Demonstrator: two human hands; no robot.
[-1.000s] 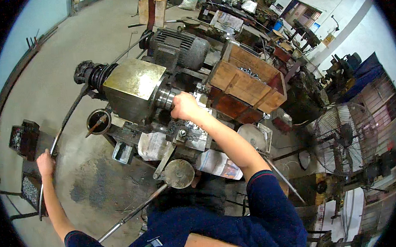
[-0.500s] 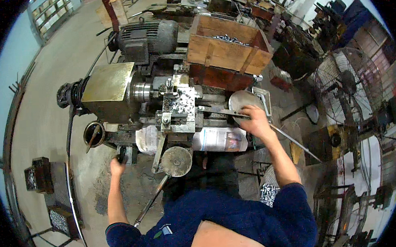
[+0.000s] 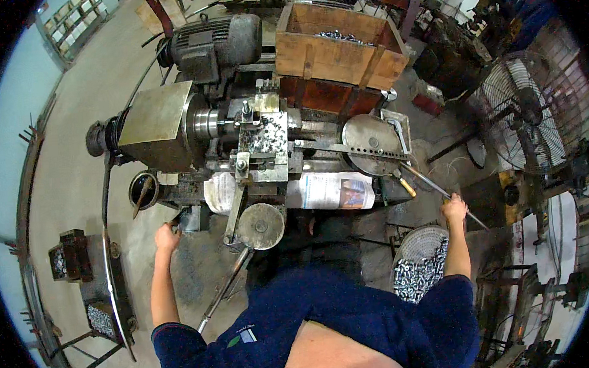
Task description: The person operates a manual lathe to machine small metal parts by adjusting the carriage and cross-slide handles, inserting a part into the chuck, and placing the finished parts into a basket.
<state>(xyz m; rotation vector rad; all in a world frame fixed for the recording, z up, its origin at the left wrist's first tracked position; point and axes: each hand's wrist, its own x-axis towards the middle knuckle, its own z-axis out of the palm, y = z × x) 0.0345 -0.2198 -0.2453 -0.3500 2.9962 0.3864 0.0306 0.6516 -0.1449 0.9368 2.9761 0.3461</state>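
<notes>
My right hand [image 3: 454,207] is closed around a long metal rod [image 3: 427,180]. The rod slants out from beside a round metal plate [image 3: 373,134] at the machine's right end, where a flat bar with holes [image 3: 356,149] crosses the plate. On the left, my left hand [image 3: 167,237] is closed at a dark handle [image 3: 176,219] low on the machine's front; its grip is partly hidden. Between my arms are the lathe's spindle [image 3: 205,125], a tool slide [image 3: 265,140] strewn with metal chips, and a round disc [image 3: 261,226] on a lever rod [image 3: 227,287].
Below my right forearm stands a round basket [image 3: 422,238] of small metal parts. A wooden crate [image 3: 328,55] with more parts sits behind the machine, beside a motor [image 3: 217,45]. A large fan [image 3: 527,112] stands right. A pot with a brush [image 3: 143,190] hangs front left.
My right hand has left the round plate and perforated bar, moving right and toward me onto the metal rod. My left hand has shifted slightly left. The basket of parts shows more fully.
</notes>
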